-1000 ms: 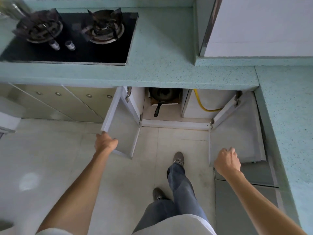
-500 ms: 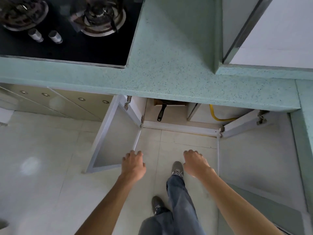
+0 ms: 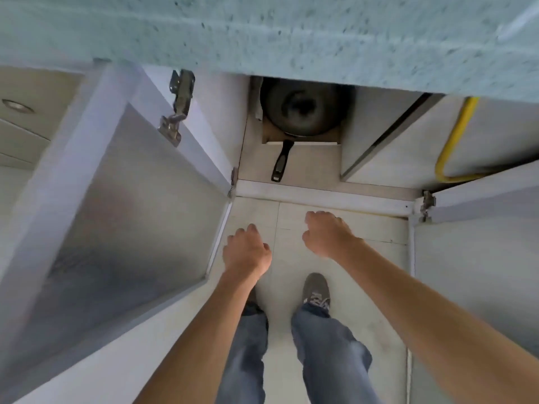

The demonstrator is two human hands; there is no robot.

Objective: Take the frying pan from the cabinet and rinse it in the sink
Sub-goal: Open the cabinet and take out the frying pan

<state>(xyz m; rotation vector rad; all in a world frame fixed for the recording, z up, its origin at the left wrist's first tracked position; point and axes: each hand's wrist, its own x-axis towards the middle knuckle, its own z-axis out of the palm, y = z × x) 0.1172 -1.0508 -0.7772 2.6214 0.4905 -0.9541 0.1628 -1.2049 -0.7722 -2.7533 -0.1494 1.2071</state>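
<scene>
Frying pan [image 3: 302, 112] sits at back of open cabinet [image 3: 315, 167]. Far rim cut off by bench [image 3: 262, 33] overhang. Pan interior dim and blurred, brownish support under it hard to make out. Black handle [image 3: 281, 161] points toward front sill. Left door [image 3: 116, 214] swung wide. Right door [image 3: 481, 272] runs out of frame. Yellow hose [image 3: 455, 141]: top hidden behind bench. Left hand [image 3: 246, 252] and right hand [image 3: 326, 234] hover over floor [image 3: 288, 243], well apart from pan. Fingers [image 3: 251, 228] loosely curled, holding nothing, tips hidden beneath knuckles.

No text, label, brand or number can be read on anything here
</scene>
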